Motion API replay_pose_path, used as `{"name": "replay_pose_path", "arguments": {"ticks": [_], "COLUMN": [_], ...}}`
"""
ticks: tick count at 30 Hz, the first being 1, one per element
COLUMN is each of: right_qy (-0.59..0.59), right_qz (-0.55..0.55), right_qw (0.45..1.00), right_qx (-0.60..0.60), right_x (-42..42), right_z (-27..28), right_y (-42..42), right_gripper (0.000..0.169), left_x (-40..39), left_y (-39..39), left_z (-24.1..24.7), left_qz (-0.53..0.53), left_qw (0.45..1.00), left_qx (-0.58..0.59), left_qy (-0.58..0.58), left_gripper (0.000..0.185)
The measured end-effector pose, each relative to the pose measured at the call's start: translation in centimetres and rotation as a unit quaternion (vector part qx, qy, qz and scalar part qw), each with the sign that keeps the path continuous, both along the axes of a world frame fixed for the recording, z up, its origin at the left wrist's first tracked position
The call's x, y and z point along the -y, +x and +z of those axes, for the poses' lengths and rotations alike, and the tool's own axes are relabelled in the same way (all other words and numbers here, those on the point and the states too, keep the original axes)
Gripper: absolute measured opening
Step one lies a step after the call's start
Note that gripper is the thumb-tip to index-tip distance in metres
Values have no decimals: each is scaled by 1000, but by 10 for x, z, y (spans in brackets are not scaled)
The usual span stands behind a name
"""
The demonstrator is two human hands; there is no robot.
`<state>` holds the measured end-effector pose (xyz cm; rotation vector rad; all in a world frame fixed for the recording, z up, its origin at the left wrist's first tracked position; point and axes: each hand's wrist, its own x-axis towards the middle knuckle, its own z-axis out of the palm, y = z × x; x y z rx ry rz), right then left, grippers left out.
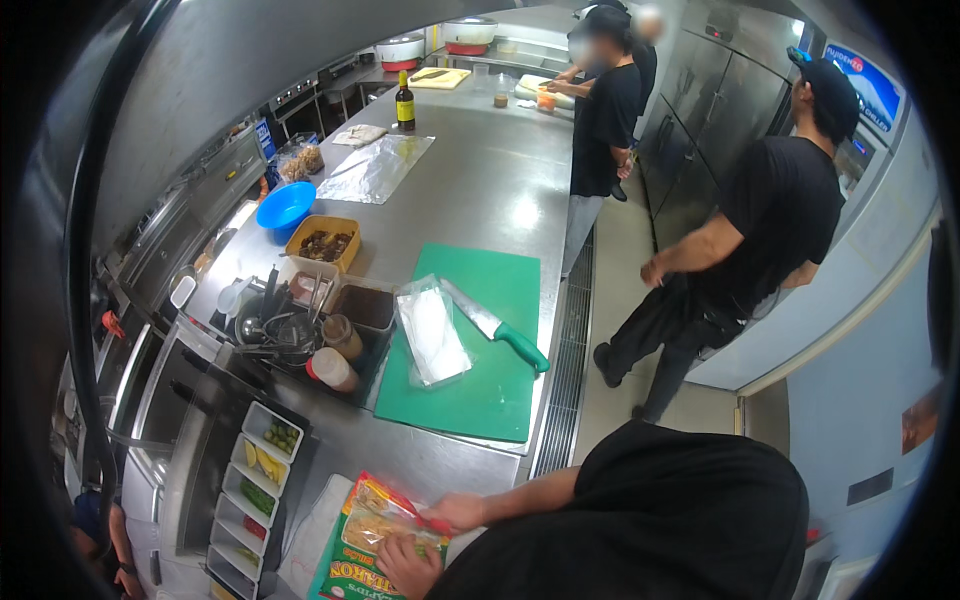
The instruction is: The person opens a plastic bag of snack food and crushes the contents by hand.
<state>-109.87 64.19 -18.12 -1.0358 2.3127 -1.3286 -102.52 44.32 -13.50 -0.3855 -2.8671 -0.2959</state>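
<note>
A green, red and yellow plastic snack bag (360,551) bearing writing lies at the lower middle, with pale crisp pieces showing through its clear window. My left hand (409,566) holds the bag down, fingers bent over its window. My right hand (457,513) grips a red-handled tool (436,523) at the bag's edge; its working end is hard to make out, so I cannot tell its kind. Under the bag are a white sheet or board (321,517) and a teal edge. Beyond, a green cutting board (480,405) carries a green-handled knife (491,326) and a clear packet of white material (433,334).
White bins of cut produce (259,495) stand left of the bag. Behind them are squeeze bottles (335,369), utensils (281,330), a yellow tub (324,244) and a blue bowl (286,206). A person (772,217) is in the aisle; others (607,120) stand along the steel counter (487,180).
</note>
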Motion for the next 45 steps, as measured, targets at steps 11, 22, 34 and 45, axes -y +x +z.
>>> {"name": "replay_pose_path", "arguments": {"ticks": [11, 22, 34, 45], "right_qy": [-13, -56, -237, -130], "right_qz": [-25, -12, 84, 72], "right_qw": [998, 998, 920, 970], "right_qx": [-57, 25, 302, 192], "right_x": [5, 4, 6, -10], "right_z": [-19, -15, 1, 15], "right_y": [2, -11, -21, -25], "right_gripper": [30, 21, 27, 26], "left_x": [1, -39, -48, -54], "left_y": [-9, -28, -35, -60], "left_z": [-5, 12, 6, -23], "left_qz": [-62, 218, 261, 344], "left_qw": [993, 968, 962, 932], "left_qx": [-81, 10, 62, -77], "left_qy": [51, 124, 44, 88], "left_gripper": [30, 43, 40, 54]}}
